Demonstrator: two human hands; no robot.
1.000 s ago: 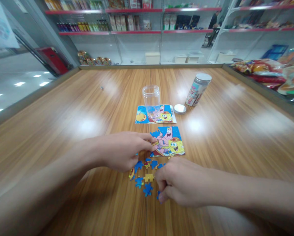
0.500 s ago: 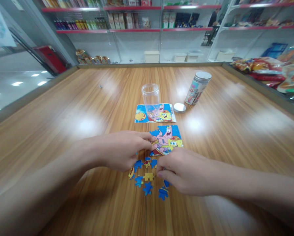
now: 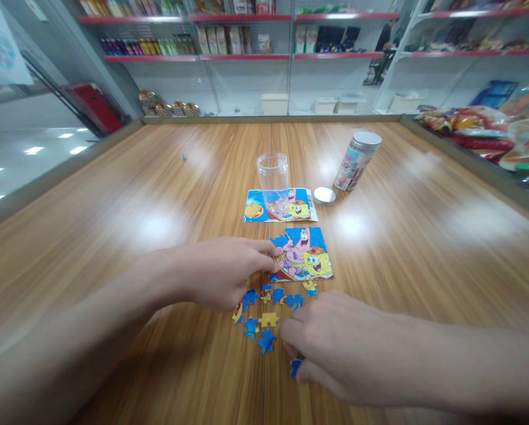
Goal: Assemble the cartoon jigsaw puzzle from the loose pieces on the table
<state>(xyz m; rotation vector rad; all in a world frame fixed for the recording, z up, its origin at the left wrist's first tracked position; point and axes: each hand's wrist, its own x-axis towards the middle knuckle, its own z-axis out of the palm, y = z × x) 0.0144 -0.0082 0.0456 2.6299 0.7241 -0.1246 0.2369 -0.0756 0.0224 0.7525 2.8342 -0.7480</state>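
A partly assembled jigsaw puzzle [image 3: 306,254] with a pink and a yellow cartoon figure lies flat on the table; its left edge is jagged. My left hand [image 3: 222,268] presses its extended fingertips on that edge and holds it against the tabletop. Lower right, my right hand [image 3: 326,339] is closed, thumb and fingers around a blue puzzle piece [image 3: 296,366] that is mostly hidden. Between the hands lie several loose pieces, among them a yellow piece [image 3: 268,319], a star-shaped blue piece [image 3: 267,341] and a blue piece [image 3: 294,301]. A small yellow-and-blue piece [image 3: 310,287] sits just below the puzzle.
Behind the puzzle is a printed picture card [image 3: 255,206], with a clear plastic jar [image 3: 272,171] at its back edge. A round lid [image 3: 324,195] and a capped printed canister [image 3: 357,160] stand to the right. Snack bags [image 3: 481,127] line the right side; stocked shelves rise beyond.
My right hand has moved down from the puzzle's lower edge to the blue piece nearest me, uncovering the puzzle's lower right corner and some pieces. The left hand stays on the puzzle.
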